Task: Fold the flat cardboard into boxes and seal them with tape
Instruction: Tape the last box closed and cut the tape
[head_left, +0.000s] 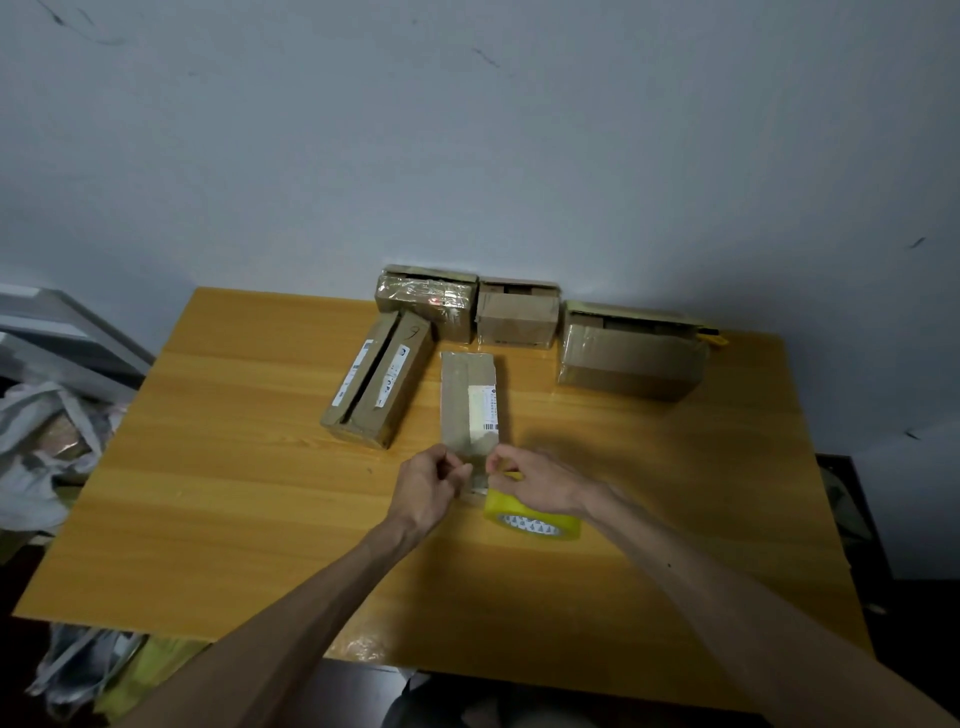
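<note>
Head view: the left hand (428, 486) and right hand (535, 480) are pinching a tape strip (475, 477) at the near end of the small box (467, 400), which is lying lengthwise straight ahead.

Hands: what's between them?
Head view: between left hand and right hand sits the near end of the small box, with what looks like clear tape.

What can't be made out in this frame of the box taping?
Head view only:
- Near end of the centre box: covered by the left hand and right hand; what their curled fingers pinch is too small and blurred to tell.
- Label print: too small to read.
- Tape roll: far side hidden under the right hand.
- Yellow object: mostly behind the large box.
</note>
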